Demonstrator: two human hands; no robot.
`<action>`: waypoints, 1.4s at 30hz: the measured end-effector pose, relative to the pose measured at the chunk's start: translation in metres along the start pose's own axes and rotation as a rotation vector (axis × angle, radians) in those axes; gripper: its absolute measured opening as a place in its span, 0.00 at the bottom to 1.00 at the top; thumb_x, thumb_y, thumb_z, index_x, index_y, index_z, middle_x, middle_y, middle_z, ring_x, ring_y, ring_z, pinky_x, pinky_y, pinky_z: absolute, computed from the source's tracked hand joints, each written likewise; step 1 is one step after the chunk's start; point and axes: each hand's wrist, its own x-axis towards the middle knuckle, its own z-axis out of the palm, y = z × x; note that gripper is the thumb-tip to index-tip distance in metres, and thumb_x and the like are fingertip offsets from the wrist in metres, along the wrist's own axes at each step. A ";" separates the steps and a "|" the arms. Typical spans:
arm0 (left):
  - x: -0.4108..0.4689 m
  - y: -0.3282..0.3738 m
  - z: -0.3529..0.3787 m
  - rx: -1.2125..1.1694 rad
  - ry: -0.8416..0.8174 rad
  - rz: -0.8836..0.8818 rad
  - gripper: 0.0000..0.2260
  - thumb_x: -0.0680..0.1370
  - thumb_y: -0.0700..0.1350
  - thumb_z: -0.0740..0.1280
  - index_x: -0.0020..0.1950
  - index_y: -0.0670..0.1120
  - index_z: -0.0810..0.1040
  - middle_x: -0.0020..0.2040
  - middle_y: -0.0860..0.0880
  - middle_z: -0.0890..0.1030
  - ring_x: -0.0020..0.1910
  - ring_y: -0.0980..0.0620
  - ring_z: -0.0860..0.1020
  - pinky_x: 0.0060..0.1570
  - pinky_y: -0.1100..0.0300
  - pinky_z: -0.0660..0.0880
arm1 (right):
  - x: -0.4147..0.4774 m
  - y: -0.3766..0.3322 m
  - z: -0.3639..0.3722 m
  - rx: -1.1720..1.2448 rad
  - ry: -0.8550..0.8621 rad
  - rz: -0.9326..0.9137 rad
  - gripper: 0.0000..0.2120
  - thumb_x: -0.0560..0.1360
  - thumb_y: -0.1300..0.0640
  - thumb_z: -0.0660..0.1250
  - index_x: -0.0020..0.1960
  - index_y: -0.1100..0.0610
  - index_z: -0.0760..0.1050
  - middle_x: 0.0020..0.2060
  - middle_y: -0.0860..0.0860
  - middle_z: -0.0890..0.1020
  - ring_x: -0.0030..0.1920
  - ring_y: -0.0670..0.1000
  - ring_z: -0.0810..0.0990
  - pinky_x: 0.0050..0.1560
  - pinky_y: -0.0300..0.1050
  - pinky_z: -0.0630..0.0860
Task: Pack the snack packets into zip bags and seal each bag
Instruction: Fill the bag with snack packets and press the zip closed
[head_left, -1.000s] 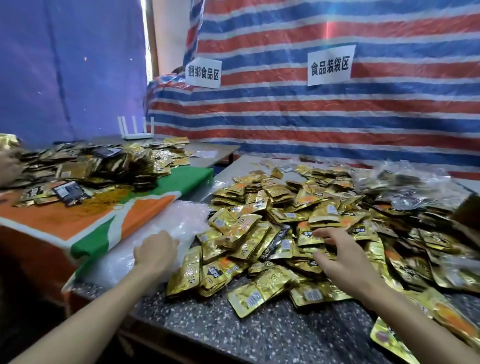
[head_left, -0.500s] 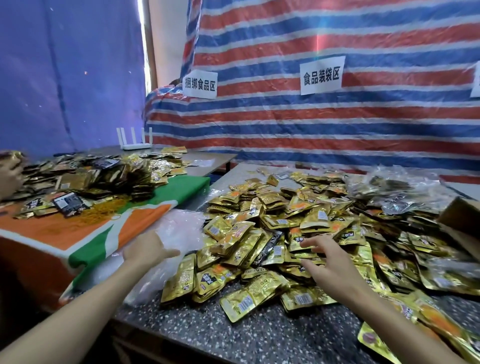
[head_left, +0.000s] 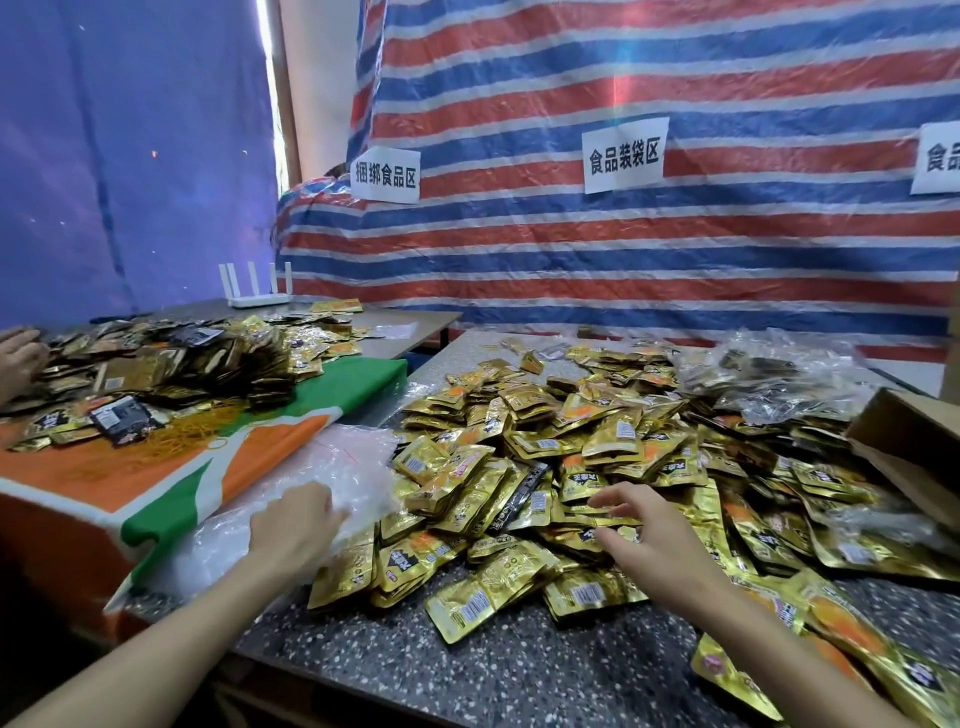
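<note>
A large heap of gold snack packets (head_left: 587, 447) covers the speckled stone table (head_left: 519, 670). To its left lies a stack of clear zip bags (head_left: 332, 467). My left hand (head_left: 296, 525) grips the near edge of that stack, fingers curled into the plastic. My right hand (head_left: 654, 540) hovers low over the near side of the heap, fingers spread and relaxed, holding nothing. Several filled clear bags (head_left: 769, 374) lie piled at the far right of the heap.
A cardboard box (head_left: 914, 447) stands at the right edge. On the left, a table with an orange and green cloth (head_left: 171, 467) holds more packets, rubber bands and a white router (head_left: 257, 296). Another person's hand (head_left: 18, 358) is at the far left. A striped tarpaulin hangs behind.
My left hand has slid forward and right onto the stack of zip bags and closed on it. My right hand has shifted slightly left over the packets. The view has tilted up a little.
</note>
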 end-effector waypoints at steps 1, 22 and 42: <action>0.005 0.000 -0.004 -0.025 0.043 -0.040 0.18 0.82 0.56 0.62 0.38 0.46 0.73 0.39 0.48 0.80 0.39 0.46 0.78 0.42 0.53 0.73 | 0.000 0.000 -0.002 -0.002 0.002 -0.001 0.11 0.78 0.56 0.69 0.56 0.44 0.75 0.58 0.40 0.76 0.59 0.38 0.73 0.51 0.36 0.69; -0.060 0.124 -0.096 -0.392 0.440 0.804 0.16 0.76 0.31 0.68 0.62 0.43 0.80 0.40 0.46 0.85 0.26 0.54 0.75 0.25 0.62 0.73 | -0.001 -0.067 -0.019 0.713 -0.054 0.142 0.36 0.67 0.26 0.69 0.46 0.61 0.79 0.38 0.55 0.84 0.36 0.52 0.82 0.35 0.45 0.79; -0.132 0.221 -0.080 -1.021 -0.506 0.664 0.25 0.68 0.65 0.73 0.62 0.57 0.79 0.59 0.58 0.80 0.56 0.60 0.81 0.58 0.56 0.79 | -0.038 -0.056 -0.111 0.799 -0.338 0.496 0.09 0.77 0.67 0.65 0.55 0.71 0.78 0.45 0.60 0.84 0.37 0.53 0.84 0.38 0.42 0.81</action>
